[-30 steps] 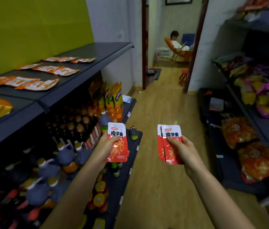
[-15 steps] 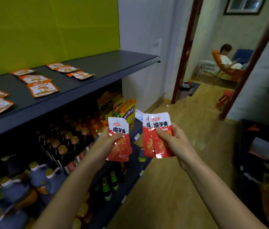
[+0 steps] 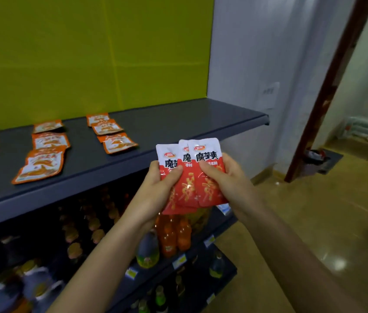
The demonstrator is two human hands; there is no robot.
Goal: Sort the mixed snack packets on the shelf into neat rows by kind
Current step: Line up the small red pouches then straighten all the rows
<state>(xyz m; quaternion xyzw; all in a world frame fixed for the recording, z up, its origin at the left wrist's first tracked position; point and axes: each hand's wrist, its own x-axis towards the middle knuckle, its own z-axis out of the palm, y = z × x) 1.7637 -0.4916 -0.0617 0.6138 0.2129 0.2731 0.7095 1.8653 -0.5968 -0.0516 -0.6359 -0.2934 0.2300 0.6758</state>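
Three red snack packets [image 3: 189, 177], fanned upright, are being pinched by the left hand [image 3: 156, 190] and the right hand [image 3: 228, 184] just below the shelf [image 3: 178, 123] edge, with bare shelf lying beyond them, right of the orange packets [image 3: 110, 136].

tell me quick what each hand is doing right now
Left hand: holding, thumb pinching the leftmost red packet.
Right hand: holding, thumb pinching the rightmost red packet; which hand holds the middle packet cannot be told.
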